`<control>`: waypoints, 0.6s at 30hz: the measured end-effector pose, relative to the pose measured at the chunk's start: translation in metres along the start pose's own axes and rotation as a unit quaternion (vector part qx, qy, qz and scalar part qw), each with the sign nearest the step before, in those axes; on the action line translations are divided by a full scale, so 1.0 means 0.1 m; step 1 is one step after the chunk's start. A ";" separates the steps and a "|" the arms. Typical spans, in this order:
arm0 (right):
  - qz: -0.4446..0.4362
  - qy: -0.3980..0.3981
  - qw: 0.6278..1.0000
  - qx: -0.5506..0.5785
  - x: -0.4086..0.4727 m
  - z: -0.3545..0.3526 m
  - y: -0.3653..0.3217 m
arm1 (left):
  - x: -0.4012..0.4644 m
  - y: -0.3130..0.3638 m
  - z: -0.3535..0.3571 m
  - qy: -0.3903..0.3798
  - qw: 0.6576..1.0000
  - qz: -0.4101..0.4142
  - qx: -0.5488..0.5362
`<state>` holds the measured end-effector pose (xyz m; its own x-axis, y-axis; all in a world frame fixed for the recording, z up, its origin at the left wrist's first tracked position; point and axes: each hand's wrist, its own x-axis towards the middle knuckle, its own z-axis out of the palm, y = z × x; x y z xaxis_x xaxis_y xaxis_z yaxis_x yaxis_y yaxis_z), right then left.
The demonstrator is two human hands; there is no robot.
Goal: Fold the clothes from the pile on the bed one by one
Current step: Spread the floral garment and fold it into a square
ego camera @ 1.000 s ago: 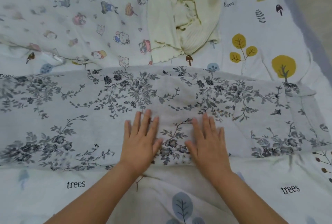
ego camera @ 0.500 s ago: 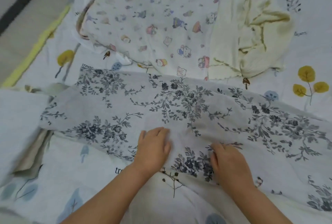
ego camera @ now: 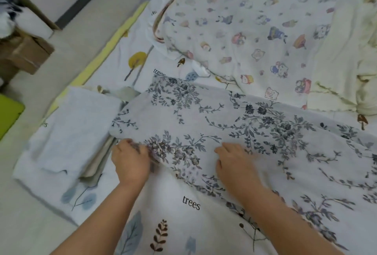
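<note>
Bed sheet [ego camera: 179,222]: nearest, white with leaves and the word "trees"; its near part is cut off by the picture edge.
Left hand [ego camera: 130,162]: closed on the near edge of the flowery cloth [ego camera: 234,128], bunching it.
Right hand [ego camera: 234,164]: blurry, lying on the flowery cloth; cannot tell if it grips.
Flowery cloth: spread across the sheet, right end cut off.
Folded stack [ego camera: 73,130]: left of the flowery cloth, lower layers mostly hidden.
Cartoon cloth [ego camera: 255,30]: beyond the flowery cloth, partly tucked under it.
Cream cloth [ego camera: 346,66]: far right, cut off.
</note>
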<state>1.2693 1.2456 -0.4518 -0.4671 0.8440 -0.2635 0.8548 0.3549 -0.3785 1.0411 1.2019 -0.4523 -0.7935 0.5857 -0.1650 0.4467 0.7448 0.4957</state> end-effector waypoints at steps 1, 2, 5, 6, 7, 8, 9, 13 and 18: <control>-0.001 -0.009 1.000 -0.011 0.10 0.04 -0.07 | 0.11 -0.06 0.01 -0.006 0.999 -0.030 -0.022; 0.000 -0.021 1.000 -0.016 0.19 0.08 -0.14 | 0.21 -0.12 0.02 -0.014 0.997 -0.057 -0.047; 0.022 -0.061 0.998 -0.021 0.42 0.21 -0.31 | 0.42 -0.19 0.08 -0.028 0.985 -0.118 -0.122; 0.027 -0.069 0.997 -0.029 0.46 0.26 -0.33 | 0.47 -0.20 0.11 -0.035 0.982 -0.119 -0.141; 0.028 -0.074 0.996 -0.038 0.50 0.32 -0.35 | 0.52 -0.21 0.14 -0.043 0.980 -0.115 -0.156; 0.026 -0.080 0.995 -0.048 0.51 0.37 -0.35 | 0.55 -0.21 0.17 -0.050 0.978 -0.113 -0.168; 0.021 -0.087 0.994 -0.059 0.52 0.42 -0.35 | 0.58 -0.22 0.19 -0.054 0.976 -0.114 -0.177; 0.018 -0.117 0.990 -0.083 0.50 0.55 -0.29 | 0.68 -0.27 0.23 -0.061 0.966 -0.141 -0.207; 0.021 -0.115 0.991 -0.069 0.51 0.56 -0.26 | 0.65 -0.23 0.13 -0.067 0.956 -0.098 -0.270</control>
<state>1.2103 1.2570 -0.5050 -0.4557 0.7508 -0.4782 0.8901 0.3867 -0.2412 0.9843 1.2273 -0.4858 -0.7638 0.5152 -0.3889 -0.0110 0.5920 0.8059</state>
